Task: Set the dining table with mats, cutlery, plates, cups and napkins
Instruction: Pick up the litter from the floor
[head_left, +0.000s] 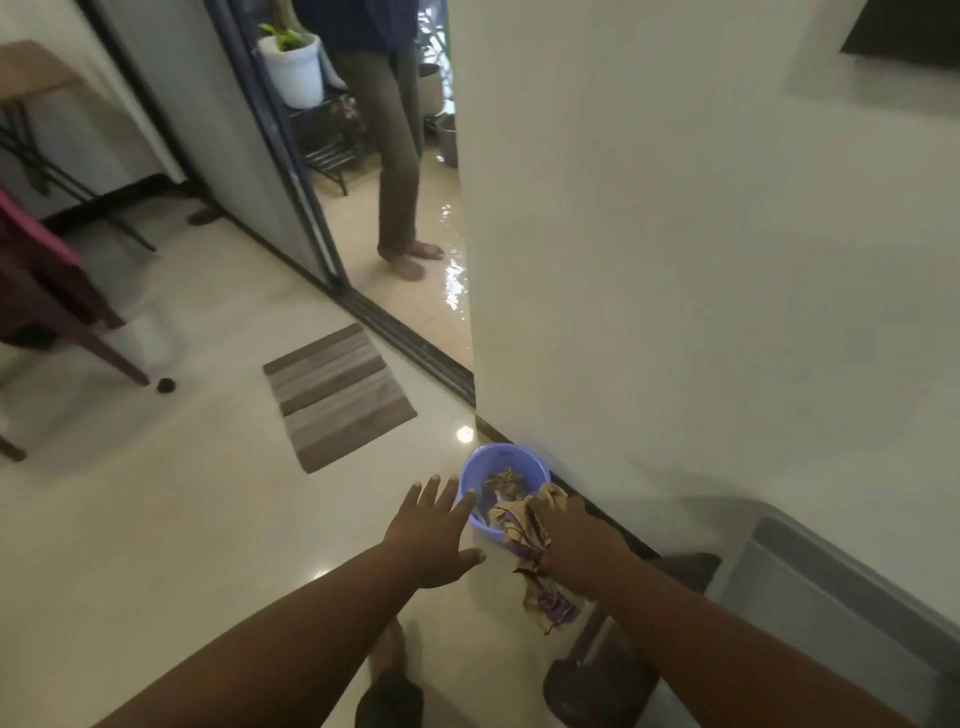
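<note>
Cloth (524, 525): gripped in your right hand (576, 540), hanging lengthwise over the basin (480, 470) rim; your left hand (431, 535), fingers spread wide, just beside.

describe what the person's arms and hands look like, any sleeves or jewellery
Both forearms are bare from the bottom edge of the picture to the wrists, with no sleeve in view. The left hand and right hand wear no gloves. No watch, bracelet or ring shows on either, though the picture is slightly blurred.
</note>
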